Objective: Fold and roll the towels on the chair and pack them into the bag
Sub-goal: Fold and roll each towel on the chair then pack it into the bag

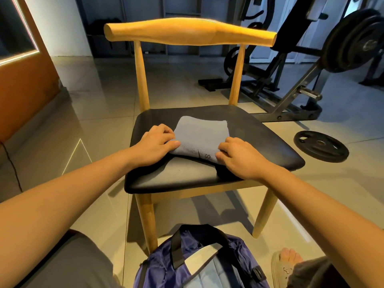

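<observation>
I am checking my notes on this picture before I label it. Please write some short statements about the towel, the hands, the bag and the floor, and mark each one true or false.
1. The blue-grey towel lies on the black seat of the chair. True.
2. Only the right hand touches the towel. False: the left hand grips its near edge too, and both have curled fingers.
3. The bag stands on the seat beside the towel. False: it is on the floor in front of the chair, close to the person.
4. A weight plate lies flat on the floor to the right of the chair. True.
</observation>
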